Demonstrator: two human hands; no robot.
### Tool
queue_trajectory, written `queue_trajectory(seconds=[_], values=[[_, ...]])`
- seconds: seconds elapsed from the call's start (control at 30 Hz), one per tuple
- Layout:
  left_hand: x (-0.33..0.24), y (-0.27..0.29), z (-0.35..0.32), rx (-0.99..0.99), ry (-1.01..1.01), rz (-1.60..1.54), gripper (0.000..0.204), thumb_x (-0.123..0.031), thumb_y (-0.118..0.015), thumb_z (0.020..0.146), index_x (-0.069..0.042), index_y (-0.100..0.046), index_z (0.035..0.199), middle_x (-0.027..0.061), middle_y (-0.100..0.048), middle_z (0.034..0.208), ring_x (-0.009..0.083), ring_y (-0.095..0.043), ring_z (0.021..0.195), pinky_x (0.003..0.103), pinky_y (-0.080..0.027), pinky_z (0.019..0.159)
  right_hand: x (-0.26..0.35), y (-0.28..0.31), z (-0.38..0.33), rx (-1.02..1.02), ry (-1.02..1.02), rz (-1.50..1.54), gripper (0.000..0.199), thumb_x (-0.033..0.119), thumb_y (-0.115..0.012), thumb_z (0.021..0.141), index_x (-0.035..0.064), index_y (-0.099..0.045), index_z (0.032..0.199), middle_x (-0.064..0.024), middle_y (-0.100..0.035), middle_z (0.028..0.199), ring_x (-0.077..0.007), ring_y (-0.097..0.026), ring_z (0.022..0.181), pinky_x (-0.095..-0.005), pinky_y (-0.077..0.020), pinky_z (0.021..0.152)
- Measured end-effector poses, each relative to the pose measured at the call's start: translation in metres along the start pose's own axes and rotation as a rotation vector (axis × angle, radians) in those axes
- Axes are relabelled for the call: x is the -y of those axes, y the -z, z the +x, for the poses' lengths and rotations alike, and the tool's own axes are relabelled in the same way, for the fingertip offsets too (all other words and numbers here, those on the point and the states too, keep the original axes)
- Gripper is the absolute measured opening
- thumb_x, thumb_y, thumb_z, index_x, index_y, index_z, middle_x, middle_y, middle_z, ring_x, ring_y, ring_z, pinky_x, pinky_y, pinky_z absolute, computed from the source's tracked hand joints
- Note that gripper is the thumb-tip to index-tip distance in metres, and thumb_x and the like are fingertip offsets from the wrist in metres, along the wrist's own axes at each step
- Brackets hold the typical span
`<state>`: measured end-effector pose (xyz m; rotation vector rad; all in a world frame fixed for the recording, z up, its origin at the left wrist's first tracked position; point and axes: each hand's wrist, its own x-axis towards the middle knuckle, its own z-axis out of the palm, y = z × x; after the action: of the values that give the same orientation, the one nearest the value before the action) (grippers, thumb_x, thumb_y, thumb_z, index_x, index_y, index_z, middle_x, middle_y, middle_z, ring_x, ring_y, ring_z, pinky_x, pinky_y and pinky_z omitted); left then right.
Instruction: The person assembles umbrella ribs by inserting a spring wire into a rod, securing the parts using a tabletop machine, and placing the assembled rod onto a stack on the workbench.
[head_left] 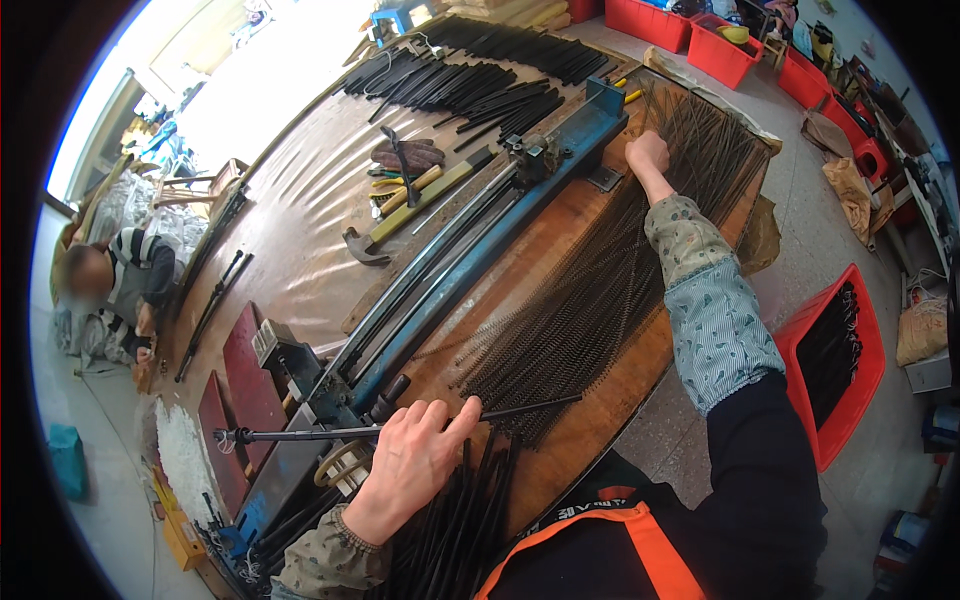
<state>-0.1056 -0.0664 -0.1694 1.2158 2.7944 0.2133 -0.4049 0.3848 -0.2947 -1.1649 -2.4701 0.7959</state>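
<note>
My left hand is wrapped around a slim black rod at the lower middle. The rod lies nearly level across the near end of a blue metal fixture. A wire-like tip sticks out of its left end. My right hand is stretched far forward, its fingers closed at the upper end of a pile of long, thin coil springs. Whatever those fingers grip is too small to make out. Beneath my left hand lies a bundle of black tubes.
A hammer and pliers lie left of the fixture. Black strips cover the table's far side. A red bin of black rods stands at right, with other red bins behind. Another person sits at far left.
</note>
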Motion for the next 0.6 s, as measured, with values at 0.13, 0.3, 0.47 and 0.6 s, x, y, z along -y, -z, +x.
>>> queue_trajectory(seconds=[0.13,0.3,0.47,0.6], values=[[-0.001,0.0,0.0,0.01,0.015,-0.013,0.061,-0.008,-0.072,0.07,-0.013,-0.056,0.129,0.0048,-0.053,0.085,0.0235,-0.058,0.081,0.037,-0.047,0.071,-0.003,-0.002,-0.002,0.004,0.269,-0.182,0.035,0.019,-0.059,0.092,-0.0018,-0.058,0.12,-0.0247,-0.065,0.12,-0.041,-0.063,0.114,-0.0492,-0.0519,0.092],[-0.002,0.005,0.004,-0.017,0.006,-0.018,0.053,-0.006,-0.066,0.073,-0.011,-0.059,0.126,0.006,-0.052,0.083,0.0243,-0.057,0.079,0.038,-0.047,0.07,-0.018,-0.006,0.008,0.049,0.384,-0.208,0.042,0.022,-0.058,0.093,0.0031,-0.052,0.13,-0.0239,-0.066,0.118,-0.0436,-0.063,0.11,-0.0503,-0.052,0.089],[0.006,0.025,-0.002,-0.237,0.101,0.143,0.04,-0.003,-0.062,0.083,-0.008,-0.062,0.124,0.0062,-0.049,0.074,0.0227,-0.056,0.067,0.037,-0.047,0.058,-0.006,0.064,-0.095,0.347,0.793,0.204,0.03,0.03,-0.058,0.098,0.0046,-0.072,0.104,-0.013,-0.072,0.107,-0.0277,-0.067,0.104,-0.0402,-0.052,0.09],[0.015,0.044,-0.024,-0.291,0.221,0.212,0.036,-0.006,-0.067,0.086,-0.007,-0.065,0.122,0.0092,-0.048,0.071,0.025,-0.056,0.064,0.039,-0.046,0.057,-0.011,0.116,-0.222,1.229,1.016,0.4,0.031,0.025,-0.054,0.102,0.0008,-0.073,0.098,-0.0081,-0.073,0.086,-0.0165,-0.07,0.08,-0.0298,-0.0544,0.076]])
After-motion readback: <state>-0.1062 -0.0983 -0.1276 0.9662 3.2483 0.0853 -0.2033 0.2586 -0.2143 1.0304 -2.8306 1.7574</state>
